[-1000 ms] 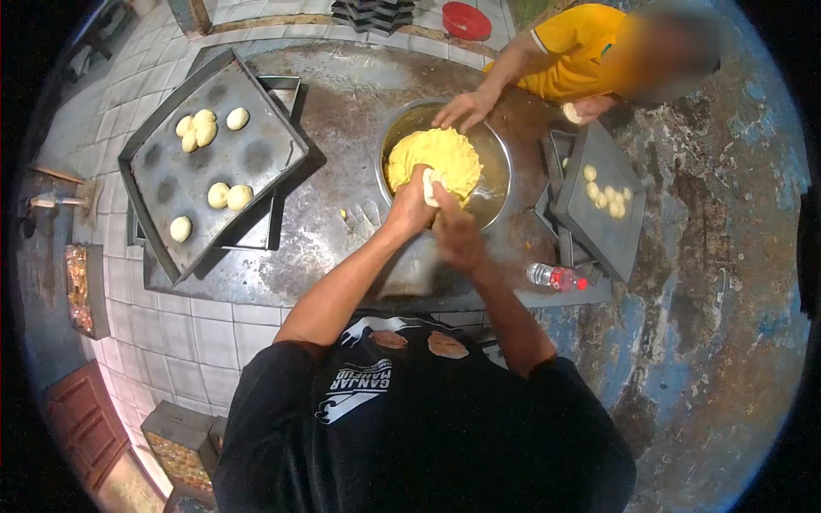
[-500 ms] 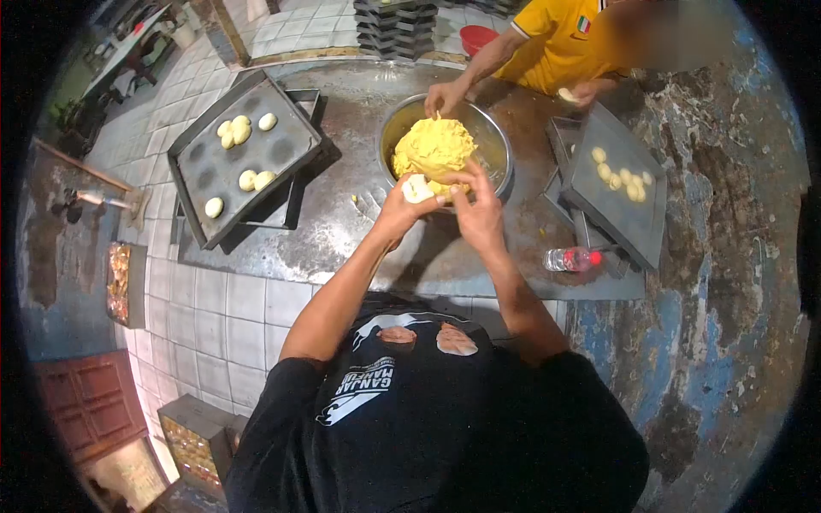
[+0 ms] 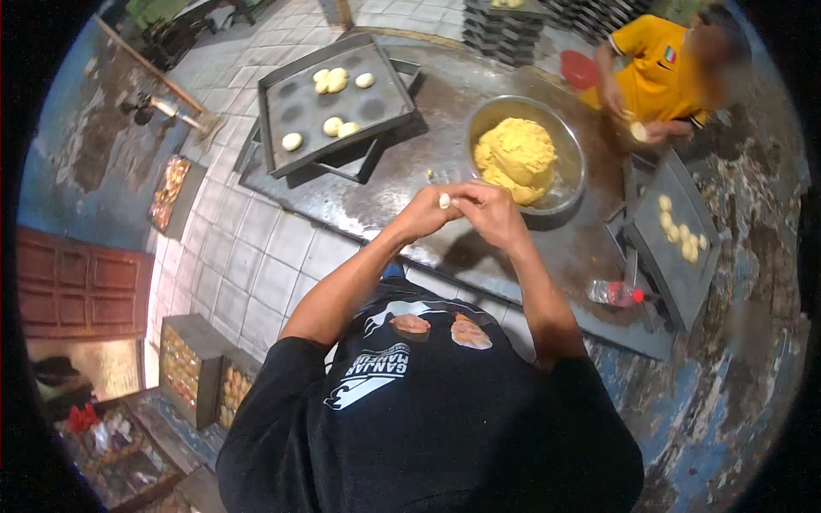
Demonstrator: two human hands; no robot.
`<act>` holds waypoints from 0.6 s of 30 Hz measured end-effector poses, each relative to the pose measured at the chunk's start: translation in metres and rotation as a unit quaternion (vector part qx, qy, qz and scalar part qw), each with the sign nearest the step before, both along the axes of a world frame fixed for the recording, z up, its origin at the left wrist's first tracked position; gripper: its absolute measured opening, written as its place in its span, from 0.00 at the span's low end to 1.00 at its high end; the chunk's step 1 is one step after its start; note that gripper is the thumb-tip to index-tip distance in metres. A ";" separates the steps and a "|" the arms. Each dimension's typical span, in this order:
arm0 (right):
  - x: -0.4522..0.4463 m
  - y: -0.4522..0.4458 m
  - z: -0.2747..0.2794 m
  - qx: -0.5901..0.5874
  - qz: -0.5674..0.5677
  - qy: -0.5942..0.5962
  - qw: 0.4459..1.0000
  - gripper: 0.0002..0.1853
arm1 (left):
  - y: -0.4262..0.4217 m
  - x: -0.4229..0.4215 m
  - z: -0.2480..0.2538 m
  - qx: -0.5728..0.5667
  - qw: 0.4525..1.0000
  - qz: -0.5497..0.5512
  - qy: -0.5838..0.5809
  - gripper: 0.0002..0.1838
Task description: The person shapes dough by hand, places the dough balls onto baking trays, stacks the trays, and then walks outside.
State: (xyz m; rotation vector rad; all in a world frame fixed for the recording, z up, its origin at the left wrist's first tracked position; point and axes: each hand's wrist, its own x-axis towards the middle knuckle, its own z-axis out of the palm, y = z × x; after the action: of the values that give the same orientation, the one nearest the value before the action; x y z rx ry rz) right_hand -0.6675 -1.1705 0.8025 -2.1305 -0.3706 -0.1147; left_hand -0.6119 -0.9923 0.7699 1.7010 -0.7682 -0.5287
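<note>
My left hand (image 3: 425, 214) is closed around a piece of pale dough (image 3: 445, 201), only a small bit of which shows between the fingers. Against that same piece presses my right hand (image 3: 493, 210), fingers bent together. Both hands meet above the metal table, just in front of a steel bowl (image 3: 578, 175). Inside the bowl sits a large lump of yellow filling or dough (image 3: 516, 158). To the left, a dark baking tray (image 3: 274, 103) carries several round dough balls (image 3: 332, 80) and rests on another tray.
A second tray (image 3: 697, 201) with several dough balls leans at the right, near a plastic bottle with a red cap (image 3: 614, 294). Across the table a co-worker in a yellow shirt (image 3: 654, 56) holds dough. Stacked trays (image 3: 500, 34) and a red basin (image 3: 579, 70) are behind.
My view has swung left, so the table appears shifted right. My hands have come away from the bowl toward me and closed together; the dough piece is now mostly covered. The co-worker's hand has left the bowl.
</note>
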 end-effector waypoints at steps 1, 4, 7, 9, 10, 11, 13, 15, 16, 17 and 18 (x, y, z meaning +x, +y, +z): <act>0.005 0.017 -0.002 0.116 -0.047 0.015 0.992 0.12 | 0.009 0.004 0.000 0.001 1.000 0.011 0.001 0.25; 0.047 0.056 -0.027 0.274 -0.172 -0.095 0.942 0.18 | 0.036 0.026 -0.003 -0.106 0.955 0.207 0.184 0.24; 0.064 0.107 -0.041 0.085 -0.135 -0.171 0.972 0.22 | 0.066 0.045 -0.004 -0.199 0.913 0.213 0.285 0.33; 0.084 0.153 -0.047 0.054 -0.114 -0.142 0.982 0.22 | 0.091 0.057 0.004 -0.258 0.883 0.210 0.332 0.36; 0.100 0.177 -0.046 0.243 -0.101 0.011 0.965 0.21 | 0.107 0.072 -0.016 -0.234 0.922 0.197 0.238 0.34; 0.115 0.200 -0.044 0.413 -0.088 0.168 0.891 0.19 | 0.121 0.087 -0.036 -0.229 0.910 0.258 0.230 0.33; 0.151 0.237 -0.052 0.545 -0.050 0.364 0.754 0.20 | 0.155 0.115 -0.041 -0.238 0.883 0.332 0.230 0.32; 0.204 0.266 -0.058 0.480 0.005 0.432 0.764 0.19 | 0.208 0.143 -0.034 -0.262 0.836 0.341 0.340 0.30; 0.235 0.283 -0.060 0.431 0.057 0.485 0.759 0.19 | 0.233 0.162 -0.041 -0.278 0.824 0.340 0.357 0.32; 0.266 0.301 -0.062 0.385 0.074 0.501 0.771 0.20 | 0.251 0.173 -0.046 -0.258 0.829 0.393 0.302 0.33; 0.301 0.321 -0.065 0.322 0.061 0.465 0.822 0.21 | 0.269 0.185 -0.039 -0.234 0.831 0.441 0.246 0.35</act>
State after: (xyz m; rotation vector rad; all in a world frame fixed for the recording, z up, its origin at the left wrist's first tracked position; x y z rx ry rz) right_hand -0.3666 -0.8495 0.7370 -1.2644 0.1225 0.7578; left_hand -0.4267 -0.7230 0.7305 1.1878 0.2854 -0.0828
